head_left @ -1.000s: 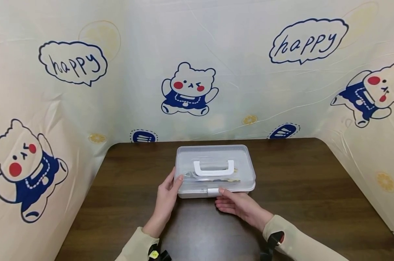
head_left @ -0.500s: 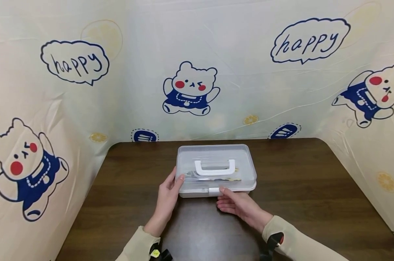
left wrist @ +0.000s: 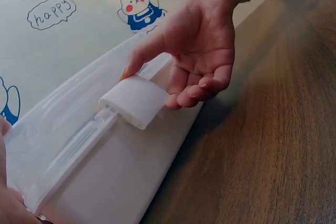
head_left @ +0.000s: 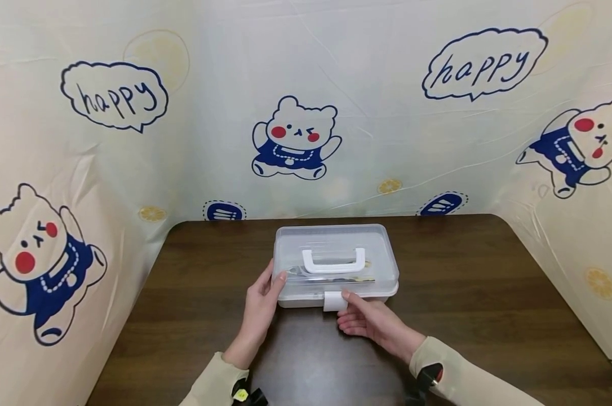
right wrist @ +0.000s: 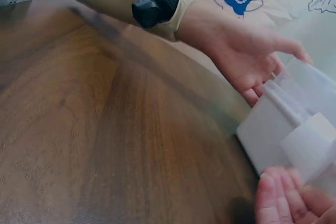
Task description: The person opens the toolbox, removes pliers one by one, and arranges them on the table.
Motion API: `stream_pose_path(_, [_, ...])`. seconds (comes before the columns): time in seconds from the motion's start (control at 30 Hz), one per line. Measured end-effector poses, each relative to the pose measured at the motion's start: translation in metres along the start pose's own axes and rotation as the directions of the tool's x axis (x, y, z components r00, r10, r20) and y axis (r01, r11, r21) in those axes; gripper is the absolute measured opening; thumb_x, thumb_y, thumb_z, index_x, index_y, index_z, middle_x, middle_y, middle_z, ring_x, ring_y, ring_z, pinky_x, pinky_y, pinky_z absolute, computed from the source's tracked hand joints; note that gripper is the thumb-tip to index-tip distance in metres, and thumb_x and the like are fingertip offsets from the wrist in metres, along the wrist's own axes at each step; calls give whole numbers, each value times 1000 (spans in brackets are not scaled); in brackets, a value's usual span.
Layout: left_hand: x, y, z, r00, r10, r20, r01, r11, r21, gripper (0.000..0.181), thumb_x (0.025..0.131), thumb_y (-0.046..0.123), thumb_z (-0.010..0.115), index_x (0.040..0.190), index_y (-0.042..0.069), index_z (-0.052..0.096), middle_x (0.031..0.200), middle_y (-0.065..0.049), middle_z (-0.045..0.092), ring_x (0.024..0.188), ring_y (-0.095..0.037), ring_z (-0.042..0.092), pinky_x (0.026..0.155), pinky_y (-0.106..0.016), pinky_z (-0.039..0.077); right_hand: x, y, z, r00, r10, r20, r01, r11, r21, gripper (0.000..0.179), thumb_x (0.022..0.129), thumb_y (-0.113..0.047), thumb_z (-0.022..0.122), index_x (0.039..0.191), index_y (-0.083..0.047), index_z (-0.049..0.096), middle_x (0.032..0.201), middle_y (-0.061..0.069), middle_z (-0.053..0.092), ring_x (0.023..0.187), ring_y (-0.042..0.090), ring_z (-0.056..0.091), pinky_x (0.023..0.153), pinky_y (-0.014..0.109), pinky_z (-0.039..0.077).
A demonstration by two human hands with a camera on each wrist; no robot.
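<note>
White latch (head_left: pixel 335 302) on the near side of the clear-lidded box (head_left: pixel 331 238) has tipped outward since the earlier frame, right hand (head_left: pixel 378 327) pinching it between thumb and curled fingers. Left hand (head_left: pixel 259 307) grips the box's left end, thumb by the lid's near corner. Box sits mid-counter (head_left: pixel 468 282) toward the far edge, lid on, white handle (head_left: pixel 335 269) on top.

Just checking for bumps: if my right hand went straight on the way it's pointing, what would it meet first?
Most likely the white latch: the right hand points toward it, thumb at its edge. The front wall of the box may come next, though depth is hard to judge.
</note>
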State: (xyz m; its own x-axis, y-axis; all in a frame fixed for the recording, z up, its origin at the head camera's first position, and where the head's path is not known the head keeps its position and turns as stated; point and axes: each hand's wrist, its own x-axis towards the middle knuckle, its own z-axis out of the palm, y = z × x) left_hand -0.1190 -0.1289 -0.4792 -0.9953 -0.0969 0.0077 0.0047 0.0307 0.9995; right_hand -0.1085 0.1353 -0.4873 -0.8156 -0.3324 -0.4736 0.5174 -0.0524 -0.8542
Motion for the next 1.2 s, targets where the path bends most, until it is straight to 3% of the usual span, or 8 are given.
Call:
stream_pose_path(0.13, [1, 1, -1, 1000, -2, 5, 2, 1000, -17, 65, 105, 25, 65, 159, 0, 38, 164, -16, 37, 151, -24, 36, 109, -17, 38, -2, -4, 0, 1000, 14, 19, -14, 1000, -9, 65, 103, -45, 62, 117, 19, 62, 91, 10, 74, 83, 15, 72, 79, 27, 60])
stream_pose_path(0.27, [1, 0, -1, 1000, -5, 7, 5, 1000, -15, 64, 105, 24, 65, 158, 0, 38, 164, -16, 37, 151, -24, 36, 107, -14, 38, -5, -5, -2, 999, -1, 49, 2, 1000, -16, 53, 103, -34, 64, 121, 15, 62, 97, 11, 73, 88, 16, 72, 82, 29, 60])
stream_pose_path(0.53, [1, 0, -1, 1000, -1, 11, 1, 1000, 2, 64, 105, 26, 65, 158, 0, 39, 163, -17, 39, 149, -25, 39, 110, -22, 40, -7, -5, -14, 975, -83, 204, 97, 994, -56, 32, 103, -17, 64, 122, 9, 65, 107, 8, 74, 101, 18, 70, 93, 33, 57])
stream_pose_path(0.73, [2, -1, -3, 1000, -18, 14, 18, 1000, 23, 66, 105, 29, 65, 159, 2, 39, 164, -15, 38, 150, -26, 38, 113, -34, 37, -6, -4, -20, 968, -83, 236, 114, 986, -118, 27, 97, -7, 69, 118, 11, 67, 93, 2, 74, 86, 12, 68, 78, 26, 57])
stream_pose_path(0.87, [3, -2, -4, 999, -30, 16, 29, 999, 26, 66, 105, 32, 65, 159, 4, 39, 165, -13, 38, 150, -24, 39, 114, -36, 37, -4, -3, -21, 979, -68, 192, 105, 977, -188, 6, 90, -3, 71, 94, 0, 67, 76, -3, 66, 68, 9, 58, 63, 21, 46])
stream_pose_path(0.97, [3, -3, -4, 999, -35, 24, 34, 999, 28, 67, 105, 32, 65, 160, 5, 39, 165, -13, 39, 150, -24, 39, 114, -36, 37, -4, -1, -22, 983, -51, 174, 84, 979, -187, 9, 92, -3, 70, 85, -7, 65, 74, -3, 63, 64, 8, 52, 61, 19, 43])
stream_pose_path(1.07, [2, -3, -4, 999, -33, 25, 33, 999, 30, 67, 105, 32, 66, 159, 4, 40, 164, -13, 39, 150, -25, 39, 114, -37, 38, -5, 0, -23, 982, -41, 182, 69, 986, -150, 6, 96, -4, 67, 93, -3, 71, 81, -2, 67, 69, 7, 56, 64, 19, 47])
stream_pose_path(1.2, [3, -4, -5, 999, -32, 22, 31, 999, 24, 66, 104, 31, 66, 159, 5, 40, 164, -13, 40, 149, -25, 40, 113, -35, 38, -4, 1, -24, 981, -45, 189, 68, 991, -119, 26, 100, -8, 65, 118, 10, 70, 99, 5, 76, 81, 8, 66, 72, 21, 53])
